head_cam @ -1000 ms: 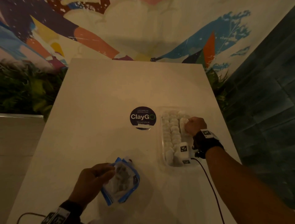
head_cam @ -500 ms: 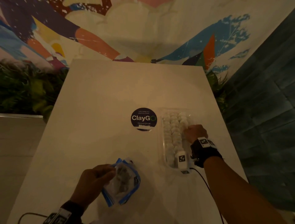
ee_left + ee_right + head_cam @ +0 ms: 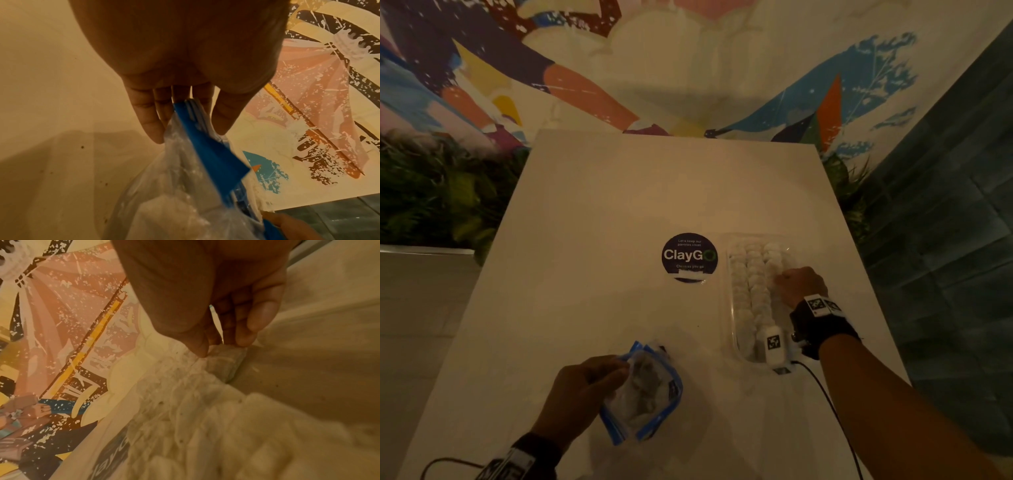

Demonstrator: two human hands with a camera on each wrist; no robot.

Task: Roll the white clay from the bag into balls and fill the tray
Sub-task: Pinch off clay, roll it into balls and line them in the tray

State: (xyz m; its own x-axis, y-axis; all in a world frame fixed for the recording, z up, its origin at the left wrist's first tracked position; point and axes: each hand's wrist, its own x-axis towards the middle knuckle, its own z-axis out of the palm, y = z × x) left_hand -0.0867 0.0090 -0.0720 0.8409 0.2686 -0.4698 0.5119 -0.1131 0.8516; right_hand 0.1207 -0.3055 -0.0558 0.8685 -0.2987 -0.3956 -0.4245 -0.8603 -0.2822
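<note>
Fingertips (image 3: 244, 337) of my right hand (image 3: 799, 286) are drawn narrow over a clay ball (image 3: 226, 363) at the tray's (image 3: 732, 329) right side; whether they grip it or have just let go, I cannot tell. Thumb and fingers of my left hand (image 3: 582, 390) pinch the blue rim of the bag (image 3: 643, 397), which lies on the table (image 3: 592, 222) left of the tray and nearer me, white clay showing inside. To seat this ball well, I judge I should press it lightly into its gap beside the rows (image 3: 751, 284) and lift straight off without dragging neighbours. My right wrist is bent down over the tray, forearm reaching in from the near right. My left palm faces down by the bag.
</note>
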